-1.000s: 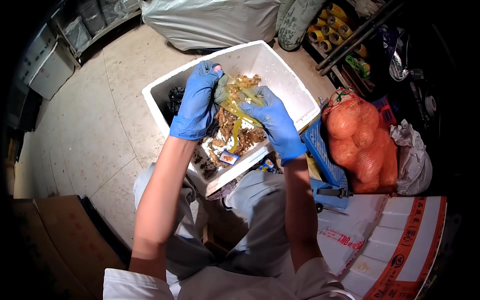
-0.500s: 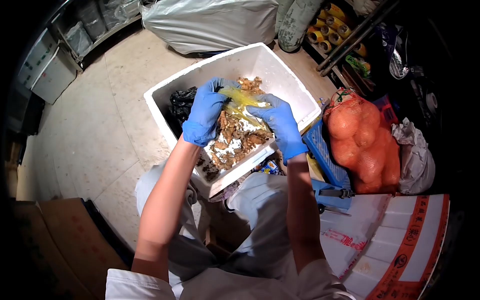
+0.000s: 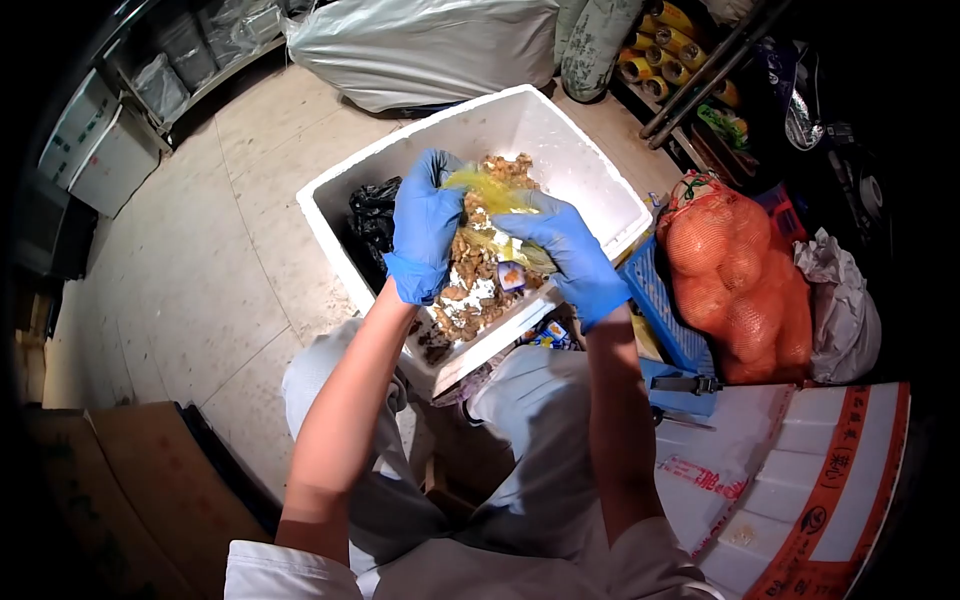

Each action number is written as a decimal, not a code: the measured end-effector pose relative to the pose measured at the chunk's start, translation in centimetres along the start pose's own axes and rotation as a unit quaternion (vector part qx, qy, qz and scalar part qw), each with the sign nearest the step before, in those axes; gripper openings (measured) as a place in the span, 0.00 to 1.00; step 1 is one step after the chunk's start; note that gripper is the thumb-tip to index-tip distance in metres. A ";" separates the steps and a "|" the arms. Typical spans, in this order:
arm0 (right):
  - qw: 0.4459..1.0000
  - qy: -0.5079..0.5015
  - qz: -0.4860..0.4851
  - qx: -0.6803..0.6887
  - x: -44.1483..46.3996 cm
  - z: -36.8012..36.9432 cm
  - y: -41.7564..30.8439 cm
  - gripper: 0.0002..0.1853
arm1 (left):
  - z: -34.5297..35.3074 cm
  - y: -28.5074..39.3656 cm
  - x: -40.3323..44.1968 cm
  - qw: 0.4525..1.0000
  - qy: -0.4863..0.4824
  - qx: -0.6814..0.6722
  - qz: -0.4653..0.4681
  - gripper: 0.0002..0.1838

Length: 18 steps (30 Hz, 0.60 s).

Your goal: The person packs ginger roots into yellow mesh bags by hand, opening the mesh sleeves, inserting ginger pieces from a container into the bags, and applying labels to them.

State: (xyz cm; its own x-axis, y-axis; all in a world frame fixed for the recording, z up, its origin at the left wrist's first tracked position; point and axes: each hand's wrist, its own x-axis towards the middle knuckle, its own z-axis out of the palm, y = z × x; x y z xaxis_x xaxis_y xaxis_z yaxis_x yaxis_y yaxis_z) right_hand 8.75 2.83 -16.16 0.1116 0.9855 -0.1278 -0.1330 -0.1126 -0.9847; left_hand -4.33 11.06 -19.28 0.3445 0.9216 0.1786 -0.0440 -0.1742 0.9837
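Note:
My left hand point(image 3: 426, 220) and my right hand point(image 3: 572, 250), both in blue gloves, hold a thin yellow net bag point(image 3: 478, 188) stretched between them. The fingers of each are closed on the netting, though partly hidden by it. Below lie many knobbly brown pieces of ginger root point(image 3: 470, 262) in a white foam box point(image 3: 338, 242). More ginger point(image 3: 508, 170) rests farther back in the box. A small purple and white label point(image 3: 511, 276) with an orange picture shows just under the net, near my right hand. Black plastic point(image 3: 373, 215) lies to the left of my left hand.
At the right stands a blue crate point(image 3: 662, 300) beside an orange net sack point(image 3: 735, 280) of round produce and a crumpled pale bag point(image 3: 840, 305). White panels with red tape point(image 3: 800, 470) lie lower right. Brown cardboard point(image 3: 150, 490) is at lower left. A silver-grey cover point(image 3: 430, 50) stands behind the box.
The purple and white label has come into sight below the net. My hands still grip the netting and have shifted slightly. The whole view has moved a little, so things appear farther right.

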 end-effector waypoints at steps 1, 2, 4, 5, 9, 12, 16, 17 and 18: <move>0.997 0.057 0.034 -0.039 0.7 0.0 1.2 0.21 | 0.2 -0.3 -0.1 0.996 0.003 -0.078 0.048 0.04; 0.991 0.075 0.015 -0.114 1.4 -0.5 2.2 0.16 | 0.4 -0.5 -0.2 0.983 0.003 -0.155 0.094 0.06; 0.982 0.058 0.040 0.174 0.8 -0.8 1.5 0.14 | 0.1 0.3 -0.3 0.975 -0.068 -0.209 -0.013 0.07; 0.982 0.061 0.038 0.177 0.9 -1.0 1.6 0.14 | 0.1 0.5 -0.2 0.940 -0.113 -0.309 -0.095 0.07; 0.913 0.039 0.071 0.401 1.7 -2.2 3.0 0.14 | 0.8 3.1 -0.9 0.907 -0.133 -0.350 -0.190 0.07; 0.876 -0.049 0.070 0.475 2.1 -3.8 4.5 0.15 | 0.9 4.0 -1.3 0.937 -0.138 -0.263 -0.183 0.06; 0.950 0.124 -0.246 -0.147 -1.2 0.5 3.0 0.16 | 0.7 0.2 -0.4 0.998 -0.012 0.068 -0.001 0.04; 0.950 0.123 -0.245 -0.148 -0.9 0.6 2.3 0.16 | 0.5 0.0 -0.3 0.998 0.024 0.035 0.040 0.04; 0.988 0.055 -0.145 0.027 -0.1 0.5 1.5 0.17 | 0.4 0.3 -0.3 0.995 0.060 0.002 0.081 0.05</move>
State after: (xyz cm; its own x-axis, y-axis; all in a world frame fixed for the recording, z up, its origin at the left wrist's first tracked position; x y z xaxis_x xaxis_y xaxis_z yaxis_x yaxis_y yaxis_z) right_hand 8.03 2.63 -17.55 0.2583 0.9553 0.1440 -0.1312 0.1824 -0.9744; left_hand -4.05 10.57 -19.08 0.2193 0.9162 0.3353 -0.0850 -0.3244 0.9421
